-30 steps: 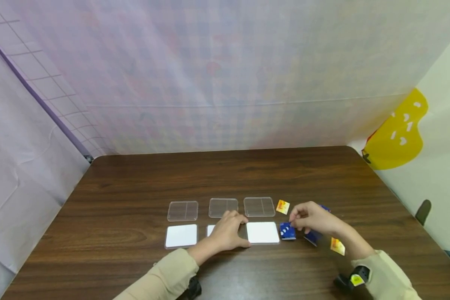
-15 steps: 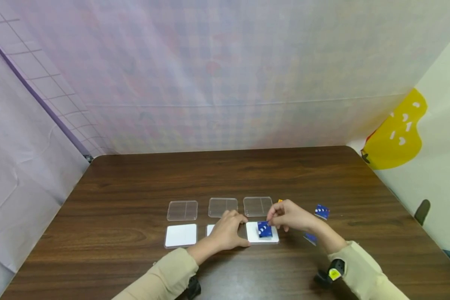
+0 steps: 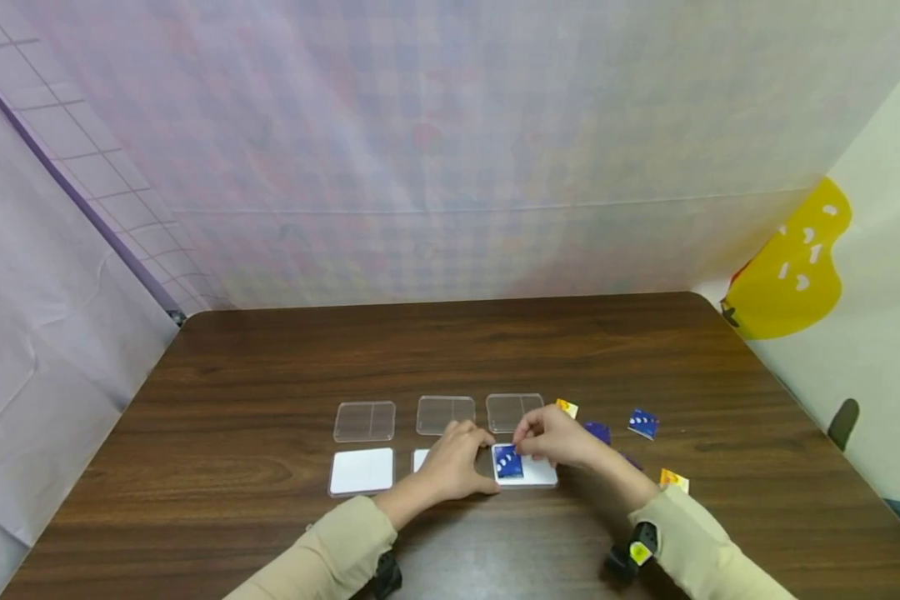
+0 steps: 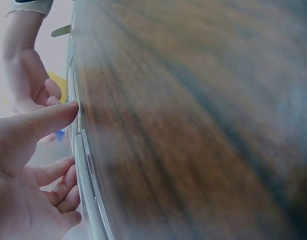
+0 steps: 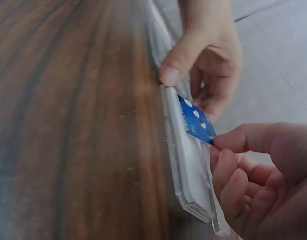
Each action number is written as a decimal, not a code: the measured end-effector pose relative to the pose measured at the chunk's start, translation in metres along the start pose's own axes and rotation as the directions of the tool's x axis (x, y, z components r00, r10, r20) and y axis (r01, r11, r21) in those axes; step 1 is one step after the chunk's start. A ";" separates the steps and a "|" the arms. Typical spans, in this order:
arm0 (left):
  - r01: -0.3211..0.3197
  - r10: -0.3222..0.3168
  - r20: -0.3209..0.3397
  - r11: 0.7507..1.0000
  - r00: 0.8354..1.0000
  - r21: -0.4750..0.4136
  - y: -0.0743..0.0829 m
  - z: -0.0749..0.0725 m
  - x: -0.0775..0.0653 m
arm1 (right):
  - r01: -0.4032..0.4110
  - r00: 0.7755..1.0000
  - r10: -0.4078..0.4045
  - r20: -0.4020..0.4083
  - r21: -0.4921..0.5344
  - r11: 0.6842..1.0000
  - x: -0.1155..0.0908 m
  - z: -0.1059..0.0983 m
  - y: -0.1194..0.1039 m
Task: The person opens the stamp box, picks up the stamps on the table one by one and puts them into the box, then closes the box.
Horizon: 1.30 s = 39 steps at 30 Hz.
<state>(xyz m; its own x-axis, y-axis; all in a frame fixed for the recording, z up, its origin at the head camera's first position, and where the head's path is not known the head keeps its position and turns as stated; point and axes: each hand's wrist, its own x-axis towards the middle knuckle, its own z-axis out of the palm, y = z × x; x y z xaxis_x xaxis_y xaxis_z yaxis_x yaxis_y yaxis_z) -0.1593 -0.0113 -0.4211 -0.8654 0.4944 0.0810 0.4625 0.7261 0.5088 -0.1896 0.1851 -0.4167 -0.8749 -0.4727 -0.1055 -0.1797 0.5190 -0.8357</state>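
Observation:
My right hand (image 3: 558,435) pinches the edge of a small blue printed card (image 3: 508,461) with white spots between thumb and index finger. The card lies over the left part of the white surface in the rightmost clear plastic case (image 3: 537,473). In the right wrist view, the blue card (image 5: 197,120) is tilted, and my thumb and finger grip its near corner. My left hand (image 3: 457,462) holds that case at its left side, thumb at the near corner and fingers at the far corner. It partly hides the middle case (image 3: 420,458).
A third white-filled case (image 3: 362,472) lies at the left. Three clear lids (image 3: 365,422) form a row behind. Right of the cases lie more blue cards (image 3: 643,423) and orange-yellow ones (image 3: 675,480), some partly behind the right arm. A curtain (image 3: 427,167) hangs beyond the table.
My right hand has carried the blue card leftward from the table onto the rightmost case, then further to its left part. My left hand has stayed in place.

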 end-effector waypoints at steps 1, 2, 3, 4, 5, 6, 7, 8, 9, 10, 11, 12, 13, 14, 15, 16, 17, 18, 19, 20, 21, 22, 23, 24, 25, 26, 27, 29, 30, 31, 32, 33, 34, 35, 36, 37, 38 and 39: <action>0.001 -0.001 0.001 1.000 1.000 0.000 0.000 0.000 0.000 | 0.012 1.000 -0.013 -0.016 -0.018 1.000 0.000 0.001 0.000; 0.001 -0.001 0.000 1.000 1.000 -0.001 0.000 0.000 0.000 | 0.026 0.999 -0.027 -0.030 -0.045 0.999 0.000 0.003 -0.001; 0.001 -0.001 0.000 1.000 1.000 0.000 0.000 0.000 -0.001 | 0.043 0.998 -0.046 -0.044 -0.072 0.996 0.000 0.004 -0.002; 0.000 0.000 -0.002 1.000 1.000 0.001 0.000 0.000 -0.001 | 0.063 0.996 -0.069 -0.055 -0.107 0.992 0.000 0.005 -0.002; -0.001 0.001 -0.003 1.000 1.000 0.002 0.000 0.000 -0.001 | 0.074 0.994 -0.085 -0.067 -0.144 0.987 -0.001 0.005 -0.003; -0.005 0.005 -0.005 1.000 1.000 0.000 0.000 0.000 -0.001 | 0.084 0.992 -0.099 -0.079 -0.178 0.980 -0.001 0.006 -0.004; -0.006 0.006 -0.005 1.000 1.000 -0.002 0.000 0.000 -0.001 | 0.088 0.990 -0.109 -0.091 -0.208 0.974 -0.002 0.007 -0.005; -0.010 0.010 -0.007 1.000 1.000 -0.003 0.000 0.000 -0.001 | 0.090 0.988 -0.117 -0.102 -0.240 0.967 -0.002 0.007 -0.006; -0.012 0.012 -0.007 1.000 1.000 -0.002 0.000 0.000 -0.001 | 0.088 0.986 -0.122 -0.115 -0.263 0.961 -0.003 0.008 -0.007; -0.016 0.016 -0.008 1.000 1.000 -0.006 0.000 0.000 -0.001 | 0.085 0.984 -0.126 -0.128 -0.289 0.954 -0.004 0.009 -0.007; -0.018 0.018 -0.008 1.000 1.000 -0.008 0.000 0.000 -0.001 | 0.074 0.982 -0.123 -0.141 -0.307 0.949 -0.004 0.010 -0.008; -0.020 0.020 -0.008 1.000 1.000 -0.011 0.000 0.000 -0.001 | 0.064 0.981 -0.119 -0.153 -0.321 0.945 -0.004 0.011 -0.008; -0.018 0.018 -0.006 1.000 1.000 -0.009 0.001 0.000 -0.001 | 0.053 0.980 -0.113 -0.165 -0.332 0.942 -0.005 0.011 -0.009; -0.017 0.017 -0.006 1.000 1.000 -0.010 0.001 0.000 -0.001 | 0.042 0.978 -0.109 -0.176 -0.346 0.937 -0.005 0.012 -0.009; -0.016 0.016 -0.004 1.000 1.000 -0.010 0.001 0.000 -0.001 | 0.032 0.977 -0.105 -0.188 -0.356 0.934 -0.006 0.013 -0.010; -0.016 0.016 -0.004 1.000 1.000 -0.013 0.001 0.000 -0.001 | 0.024 0.975 -0.104 -0.197 -0.371 0.928 -0.006 0.014 -0.010; -0.014 0.014 -0.004 1.000 1.000 -0.011 0.001 0.000 -0.001 | 0.017 0.973 -0.103 -0.206 -0.382 0.924 -0.006 0.014 -0.011; -0.015 0.015 -0.004 1.000 1.000 -0.012 0.001 0.000 -0.001 | 0.014 0.971 -0.105 -0.212 -0.393 0.919 -0.007 0.015 -0.011; -0.014 0.014 -0.005 1.000 1.000 -0.011 0.001 0.000 0.000 | 0.011 0.970 -0.109 -0.219 -0.406 0.914 -0.007 0.015 -0.012; -0.014 0.014 -0.005 1.000 1.000 -0.012 0.001 0.000 0.000 | 0.007 0.968 -0.111 -0.224 -0.420 0.908 -0.007 0.016 -0.012; -0.015 0.015 -0.007 1.000 1.000 -0.009 0.001 0.000 0.000 | 0.004 0.967 -0.113 -0.229 -0.431 0.902 -0.007 0.017 -0.012; -0.016 0.016 -0.008 1.000 1.000 -0.009 0.001 0.000 0.000 | 0.000 0.966 -0.115 -0.233 -0.442 0.897 -0.007 0.017 -0.012; -0.016 0.016 -0.009 1.000 1.000 -0.008 0.001 0.000 0.000 | -0.007 0.964 -0.113 -0.239 -0.450 0.893 -0.007 0.018 -0.012; -0.017 0.017 -0.010 1.000 1.000 -0.007 0.001 0.000 0.000 | -0.012 0.963 -0.112 -0.244 -0.459 0.889 -0.007 0.018 -0.013; -0.017 0.017 -0.011 1.000 1.000 -0.006 0.001 0.000 0.000 | -0.018 0.962 -0.111 -0.249 -0.466 0.884 -0.006 0.019 -0.013; -0.019 0.019 -0.012 1.000 1.000 -0.005 0.001 0.000 0.000 | -0.023 0.961 -0.111 -0.254 -0.474 0.880 -0.006 0.019 -0.014; -0.020 0.020 -0.012 1.000 1.000 -0.004 0.001 0.000 0.000 | -0.027 0.960 -0.112 -0.258 -0.482 0.876 -0.006 0.020 -0.015; -0.021 0.021 -0.013 1.000 1.000 -0.005 0.001 0.000 0.000 | -0.038 0.958 -0.109 -0.265 -0.494 0.868 -0.006 0.021 -0.017; -0.021 0.021 -0.013 1.000 1.000 -0.004 0.001 0.000 0.000 | -0.043 0.958 -0.107 -0.268 -0.501 0.864 -0.006 0.021 -0.018; -0.020 0.020 -0.013 1.000 1.000 -0.004 0.001 0.000 0.000 | -0.050 0.957 -0.103 -0.270 -0.506 0.861 -0.006 0.022 -0.019; -0.019 0.019 -0.012 1.000 1.000 -0.004 0.001 0.000 0.000 | -0.056 0.957 -0.099 -0.272 -0.510 0.858 -0.006 0.022 -0.019; -0.018 0.018 -0.011 1.000 1.000 -0.005 0.001 0.001 0.000 | -0.061 0.957 -0.096 -0.273 -0.513 0.856 -0.006 0.022 -0.019; -0.016 0.016 -0.011 1.000 1.000 -0.006 0.001 0.001 0.000 | -0.065 0.957 -0.093 -0.275 -0.514 0.855 -0.006 0.022 -0.019; -0.016 0.016 -0.010 1.000 1.000 -0.007 0.000 0.001 0.000 | -0.068 0.957 -0.090 -0.276 -0.516 0.854 -0.006 0.023 -0.019; -0.016 0.016 -0.009 1.000 1.000 -0.009 0.000 0.001 0.000 | -0.069 0.957 -0.090 -0.277 -0.517 0.853 -0.006 0.023 -0.019; -0.016 0.016 -0.008 1.000 1.000 -0.009 0.000 0.001 0.000 | -0.067 0.956 -0.093 -0.277 -0.519 0.852 -0.006 0.023 -0.019; -0.016 0.016 -0.007 1.000 1.000 -0.010 -0.001 0.000 0.000 | -0.064 0.956 -0.098 -0.277 -0.521 0.851 -0.006 0.023 -0.019; -0.016 0.016 -0.006 1.000 1.000 -0.009 -0.001 0.000 0.000 | -0.060 0.956 -0.103 -0.276 -0.524 0.850 -0.006 0.024 -0.019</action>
<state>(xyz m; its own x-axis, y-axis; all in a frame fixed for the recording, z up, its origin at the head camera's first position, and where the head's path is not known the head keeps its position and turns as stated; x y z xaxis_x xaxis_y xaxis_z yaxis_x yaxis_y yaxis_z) -0.1593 -0.0121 -0.4221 -0.8588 0.5035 0.0941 0.4748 0.7135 0.5152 -0.1707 0.1609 -0.4129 -0.9417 -0.3086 0.1342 -0.3360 0.8422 -0.4215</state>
